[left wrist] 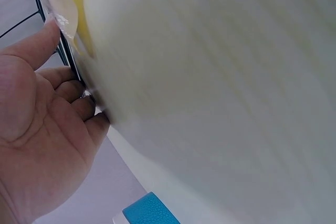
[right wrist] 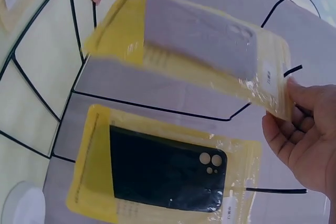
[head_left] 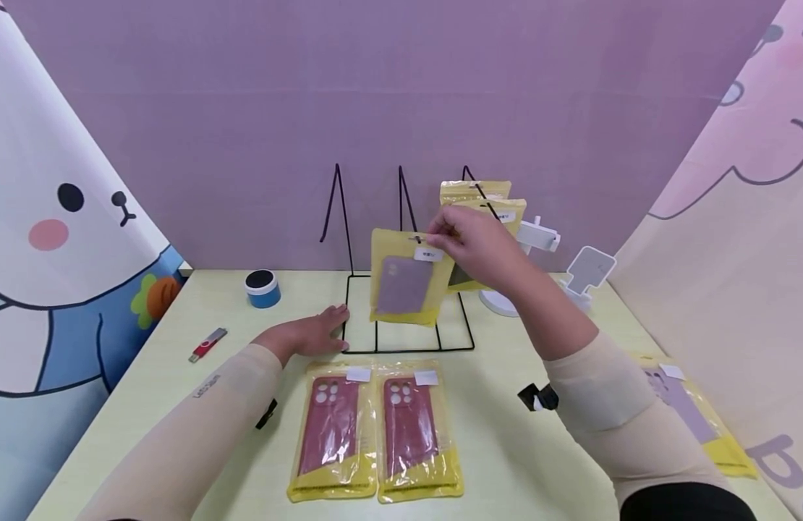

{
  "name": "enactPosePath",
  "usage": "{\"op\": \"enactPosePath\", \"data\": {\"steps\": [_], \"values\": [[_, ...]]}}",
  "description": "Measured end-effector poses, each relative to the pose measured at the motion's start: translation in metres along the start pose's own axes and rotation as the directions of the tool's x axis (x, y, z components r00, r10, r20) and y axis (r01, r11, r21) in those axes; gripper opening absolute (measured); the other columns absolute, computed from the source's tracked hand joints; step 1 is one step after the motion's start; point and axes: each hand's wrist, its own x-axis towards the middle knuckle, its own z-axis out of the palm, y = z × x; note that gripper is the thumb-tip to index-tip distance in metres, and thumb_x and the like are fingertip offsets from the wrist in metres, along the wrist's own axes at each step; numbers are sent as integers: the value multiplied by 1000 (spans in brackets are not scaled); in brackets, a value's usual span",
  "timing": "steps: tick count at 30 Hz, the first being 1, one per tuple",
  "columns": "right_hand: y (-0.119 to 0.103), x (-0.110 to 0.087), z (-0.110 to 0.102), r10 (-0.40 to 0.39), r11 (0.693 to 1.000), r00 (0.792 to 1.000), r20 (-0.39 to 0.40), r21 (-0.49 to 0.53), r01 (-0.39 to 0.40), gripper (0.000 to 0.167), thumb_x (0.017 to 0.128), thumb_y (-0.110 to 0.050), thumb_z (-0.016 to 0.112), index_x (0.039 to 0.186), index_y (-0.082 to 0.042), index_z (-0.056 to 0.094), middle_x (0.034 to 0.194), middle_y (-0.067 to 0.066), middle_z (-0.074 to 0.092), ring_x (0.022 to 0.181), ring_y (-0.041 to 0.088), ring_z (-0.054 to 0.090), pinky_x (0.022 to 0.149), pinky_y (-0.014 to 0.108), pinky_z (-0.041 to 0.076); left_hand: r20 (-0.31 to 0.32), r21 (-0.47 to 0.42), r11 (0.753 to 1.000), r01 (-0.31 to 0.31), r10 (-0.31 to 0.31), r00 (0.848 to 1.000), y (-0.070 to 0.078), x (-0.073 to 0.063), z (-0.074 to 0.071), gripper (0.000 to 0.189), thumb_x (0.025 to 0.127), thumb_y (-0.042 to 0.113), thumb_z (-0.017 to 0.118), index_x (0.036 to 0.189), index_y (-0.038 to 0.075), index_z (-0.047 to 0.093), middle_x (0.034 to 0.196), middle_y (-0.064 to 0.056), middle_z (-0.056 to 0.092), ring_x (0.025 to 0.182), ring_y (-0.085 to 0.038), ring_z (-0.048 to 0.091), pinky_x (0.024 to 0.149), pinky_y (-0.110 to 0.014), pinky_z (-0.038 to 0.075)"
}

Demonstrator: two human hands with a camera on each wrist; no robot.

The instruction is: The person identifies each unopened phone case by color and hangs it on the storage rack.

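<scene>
My right hand (head_left: 469,242) pinches the top edge of a yellow phone case packet (head_left: 404,278) with a lavender case inside. In the right wrist view the tip of a black hook shows at the packet's hanging hole. This packet hangs in front of the middle hook of a black wire display rack (head_left: 414,350). My left hand (head_left: 310,334) holds the rack's base at its front left, thumb and fingertips at the wire. Beside the lavender packet, a packet with a black case (right wrist: 168,169) hangs on the right-hand hook, with another packet (head_left: 474,189) behind it.
Two packets with dark pink cases (head_left: 332,427) (head_left: 409,427) lie before the rack. A lavender case packet (head_left: 684,405) lies at far right. White phone stands (head_left: 590,269) stand behind my right arm. A blue round container (head_left: 262,289) and a red USB stick (head_left: 207,345) are at left.
</scene>
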Motion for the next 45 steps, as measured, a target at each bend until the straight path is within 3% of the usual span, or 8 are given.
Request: {"op": "enactPosePath", "data": {"steps": [9, 14, 27, 45], "values": [[-6, 10, -4, -49, 980, 999, 24, -191, 53, 12, 96, -24, 65, 100, -13, 67, 93, -1, 65, 81, 17, 57, 75, 33, 51, 7, 3, 1000, 4, -4, 1000, 0, -2, -3, 82, 98, 49, 53, 159, 22, 7, 166, -9, -2, 153, -31, -1, 121, -57, 12], [-6, 23, -5, -65, 967, 998, 25, -244, 69, 14, 95, -24, 65, 100, -11, 68, 93, 1, 66, 82, 18, 58, 76, 35, 51, 7, 2, 1000, 13, -13, 1000, 1, -3, -3, 82, 98, 49, 53, 159, 22, 7, 166, -10, -2, 153, -32, -1, 121, -57, 13], [-2, 54, -7, 1, 959, 997, 73, -282, 20, 13, 98, -25, 61, 98, -12, 65, 94, 2, 66, 84, 20, 59, 78, 37, 51, 5, 0, 1000, 18, -18, 1000, 2, -4, -2, 83, 97, 50, 53, 159, 22, 7, 166, -8, -2, 153, -30, -2, 121, -56, 13], [6, 85, -8, 76, 952, 992, 103, -302, -41, 15, 101, -29, 56, 95, -15, 60, 93, 0, 62, 79, 20, 55, 71, 38, 47, 5, -14, 1000, 11, -11, 1000, 6, -9, -1, 82, 97, 50, 54, 159, 22, 7, 166, -9, -2, 153, -31, -1, 121, -57, 13]]}}
